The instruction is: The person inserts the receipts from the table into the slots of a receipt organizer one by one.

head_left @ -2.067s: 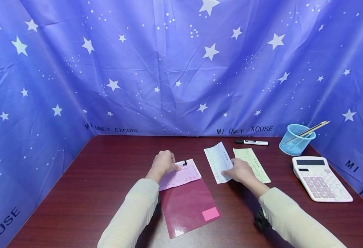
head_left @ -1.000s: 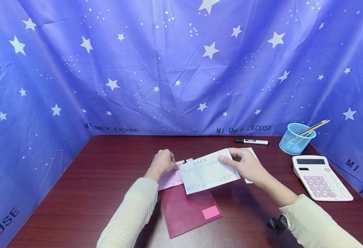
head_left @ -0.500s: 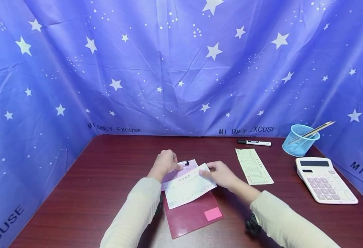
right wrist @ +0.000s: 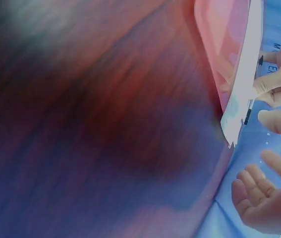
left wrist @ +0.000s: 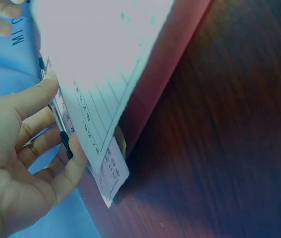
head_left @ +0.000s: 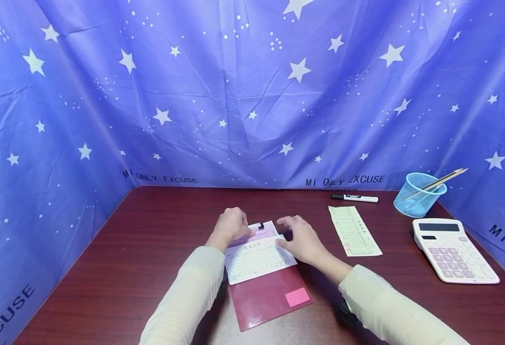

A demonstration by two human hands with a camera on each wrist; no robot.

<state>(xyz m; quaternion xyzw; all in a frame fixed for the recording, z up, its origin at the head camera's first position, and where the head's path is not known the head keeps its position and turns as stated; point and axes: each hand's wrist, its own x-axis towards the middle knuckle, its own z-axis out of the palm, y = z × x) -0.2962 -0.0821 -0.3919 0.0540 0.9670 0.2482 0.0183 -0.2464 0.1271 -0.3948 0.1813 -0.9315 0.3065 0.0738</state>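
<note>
A dark red clipboard with a pink sticker lies on the table, its wire clip with black tips at the far edge. My left hand pinches that clip, the thumb over the paper's top edge and fingers behind. Under it is a pink slip, mostly covered by a white printed slip lying across the board. My right hand is at the white slip's right corner, thumb right by its edge. In the right wrist view those fingers are spread, with nothing between them and the thumb.
A pale green slip lies to the right of the clipboard, with a black-and-white marker behind it. Farther right stand a blue mesh cup holding pencils and a white calculator. A starry blue curtain encloses the table.
My right hand has picked up the white slip from the table, carried it left, turned it, laid it over the pink slip and let go. My left hand has stayed at the clip.
</note>
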